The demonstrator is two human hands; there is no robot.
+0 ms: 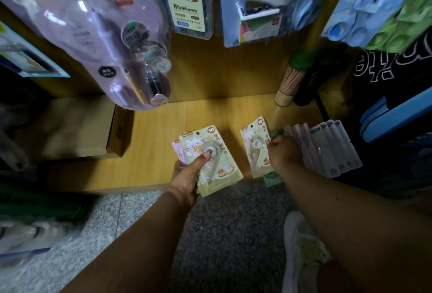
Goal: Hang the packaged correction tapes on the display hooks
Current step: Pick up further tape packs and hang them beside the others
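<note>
Hands of a person crouched at a low wooden shelf (163, 129) sort packaged correction tapes beneath a wall of hanging stationery. The left hand (187, 175), at about 6 o'clock in the view, grips a small stack of packs, thumb curled over the clear blister of the top yellow correction-tape pack (216, 159), with a pink pack (178, 152) showing behind it at the stack's 9 o'clock edge. The right hand (284, 152), just toward 3 o'clock from the left, closes its fingers on the edge of a second yellow pack (256, 147), which stands tilted on the shelf's front edge with a green pack (272, 178) partly hidden under it. A fanned row of pale pink and grey packs (327, 150) lies touching that hand's 3 o'clock side. Overhead, at 11 o'clock, hangs a large lilac blister pack (93, 35); at 12 o'clock, a bear-printed card (185, 0) and a blue stapler pack (254, 4). A cardboard box (70, 126) sits on the shelf at 9 o'clock, a container of thin sticks (291, 82) at 1 o'clock. A white shoe (301, 253) rests on the speckled floor (117, 222) at 5 o'clock.
</note>
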